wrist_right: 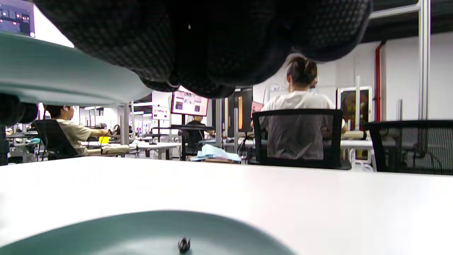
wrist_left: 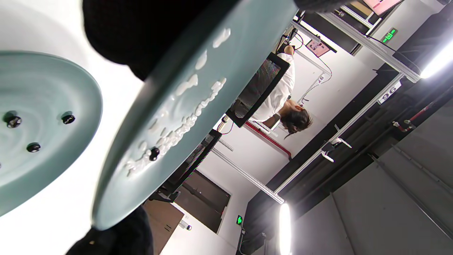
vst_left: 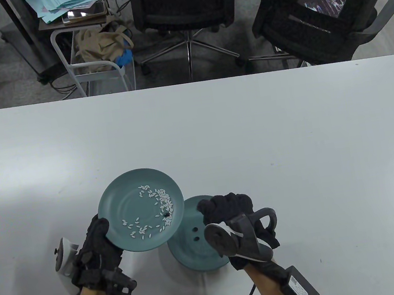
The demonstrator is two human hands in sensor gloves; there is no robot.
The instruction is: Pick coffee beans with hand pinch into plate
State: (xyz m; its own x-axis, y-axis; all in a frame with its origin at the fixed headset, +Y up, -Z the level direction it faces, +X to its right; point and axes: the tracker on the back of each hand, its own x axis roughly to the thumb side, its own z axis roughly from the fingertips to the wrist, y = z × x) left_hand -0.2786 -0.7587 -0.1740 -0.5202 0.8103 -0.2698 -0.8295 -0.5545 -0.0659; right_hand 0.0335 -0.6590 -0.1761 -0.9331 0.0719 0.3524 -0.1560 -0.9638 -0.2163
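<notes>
My left hand (vst_left: 100,230) grips the near-left rim of a teal plate (vst_left: 121,188) and holds it lifted and tilted. On it lie many white rice grains (vst_left: 160,199) and one dark coffee bean (vst_left: 166,215). The left wrist view shows this plate (wrist_left: 226,71), its bean (wrist_left: 154,153) and my gloved fingers (wrist_left: 141,32) on the rim. A second teal plate (vst_left: 187,256) rests on the table, with two coffee beans (vst_left: 196,233) showing. My right hand (vst_left: 213,206) hovers over its right side with fingers curled together. Whether they pinch a bean is hidden.
The white table (vst_left: 292,140) spreads out far and right of the plates. In the right wrist view the lower plate (wrist_right: 116,230) with one bean (wrist_right: 184,244) lies under my fingers (wrist_right: 212,46). Office chairs (vst_left: 182,1) and a cart (vst_left: 95,63) stand beyond the far edge.
</notes>
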